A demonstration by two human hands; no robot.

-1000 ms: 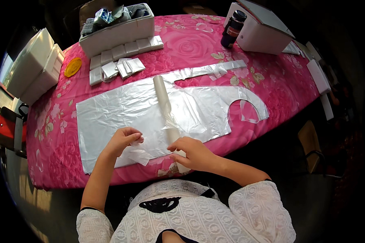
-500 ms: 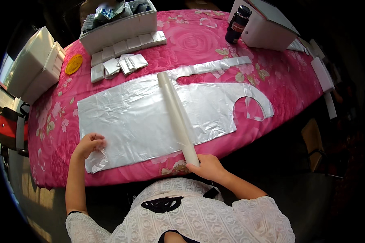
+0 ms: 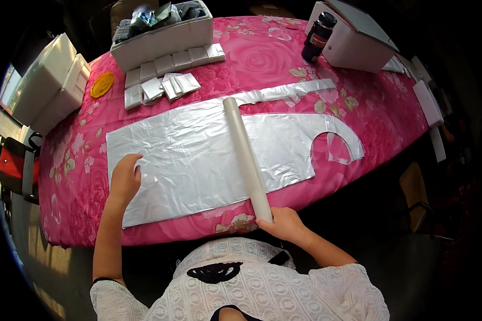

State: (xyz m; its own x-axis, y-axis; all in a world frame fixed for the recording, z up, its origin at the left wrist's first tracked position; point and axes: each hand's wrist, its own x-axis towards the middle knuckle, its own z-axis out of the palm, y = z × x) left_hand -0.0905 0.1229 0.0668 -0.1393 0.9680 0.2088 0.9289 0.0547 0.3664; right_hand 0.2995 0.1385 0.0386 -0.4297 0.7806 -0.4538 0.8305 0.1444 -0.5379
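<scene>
A thin, silvery-white plastic apron lies spread flat across the table, its curved neck loop towards the right. Over it rests a long pale tube, slanting from the far edge of the plastic to the near edge. My right hand is wrapped round the tube's near end, just past the table's front edge. At the apron's left end, my left hand is open, thumb and fingers apart, above or lightly touching the plastic. Whether its fingertips press down cannot be made out.
Folded plastic packets lie beyond the apron, before a white foam box of packages. A yellow coil and stacked white boxes are left. A dark flask stands by another white box on the pink tablecloth.
My left hand has moved away from me and let go of the crumpled near-left corner, which now lies flatter. The tube has shifted slightly right with my right hand on it.
</scene>
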